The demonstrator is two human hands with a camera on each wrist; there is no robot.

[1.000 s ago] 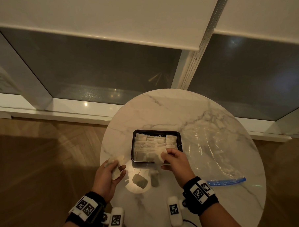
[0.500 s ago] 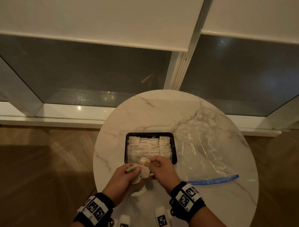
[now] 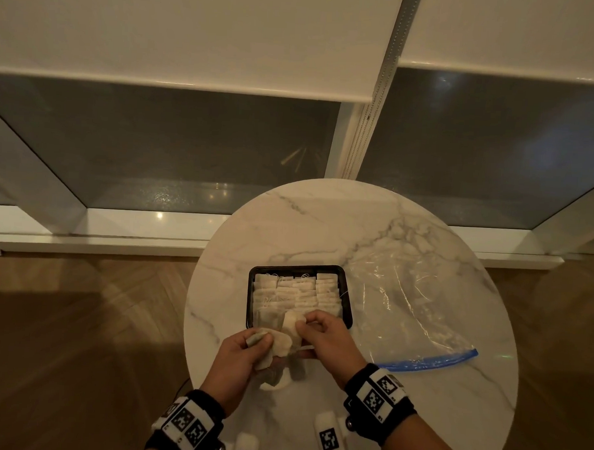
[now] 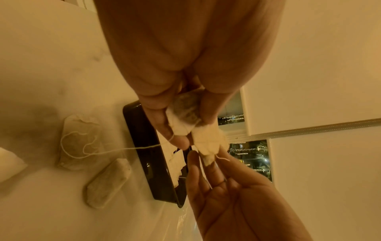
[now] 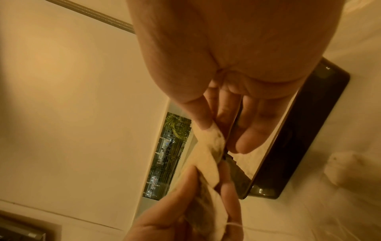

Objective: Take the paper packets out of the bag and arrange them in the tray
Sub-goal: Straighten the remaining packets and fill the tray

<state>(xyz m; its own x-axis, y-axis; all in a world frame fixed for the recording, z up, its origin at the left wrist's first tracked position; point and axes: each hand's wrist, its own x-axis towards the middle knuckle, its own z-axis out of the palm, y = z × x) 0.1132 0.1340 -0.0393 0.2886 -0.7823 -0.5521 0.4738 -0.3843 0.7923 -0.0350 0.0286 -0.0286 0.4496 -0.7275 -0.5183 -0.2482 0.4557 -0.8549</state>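
Marble, pale and veined, makes up the round counter (image 3: 289,224) I am standing over, and nearly everything on it sits toward the person's side. The black tray (image 3: 348,312) lies near the middle, already packed with rows of paper packets (image 3: 296,293) laid flat and overlapping, which I take to be why the hands work at its 6 o'clock edge: that near row is where room is left.

The left hand (image 3: 239,355) holds a small bunch of packets, its fingers (image 4: 156,114) curled round them and clamped, so it seems to serve as a store. The right hand (image 3: 324,341) meets it from 3 o'clock, thumb and forefinger pinched together on the corner of one packet (image 3: 291,323), the other fingers (image 5: 247,130) loosely extended. My reading is that it is peeling a single packet off the bunch; the pinch at a corner suits thin, limp paper that would crumple under a fuller grip.

A thread trails from the held bunch down to the counter, and in the left wrist view two loose packets (image 4: 80,140) lie on the marble just beside the tray's outer wall, one with its thread looped over it. Threads could snag and drag a neighbour along, so a slow, clean separation looks wise.

The clear bag (image 3: 404,304) lies flat at 3 o'clock of the tray, its blue zip strip toward the person, looking empty or nearly so. The job appears close to done.
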